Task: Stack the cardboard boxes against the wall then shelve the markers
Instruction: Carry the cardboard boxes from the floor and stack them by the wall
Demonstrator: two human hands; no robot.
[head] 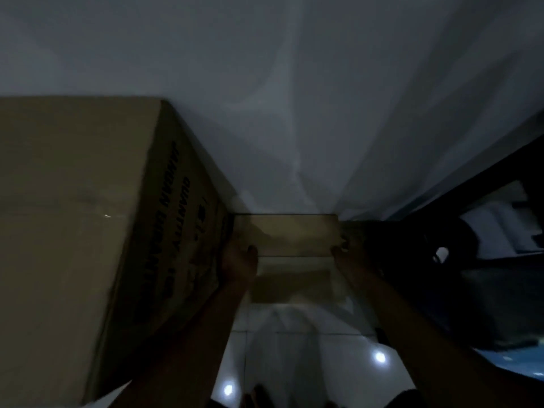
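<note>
The scene is dim and blurred. A small cardboard box (290,235) sits low against the white wall (294,113), on top of another box (290,285) beneath it. My left hand (240,260) grips the small box's left side and my right hand (346,251) grips its right side. A large cardboard box (73,216) with black print on its side stands right beside it on the left, close to my left forearm. No markers are visible.
A dark shelf frame (471,184) runs along the right, holding dark and white items. The glossy tiled floor (294,363) below shows bright light reflections. My feet show faintly at the bottom edge.
</note>
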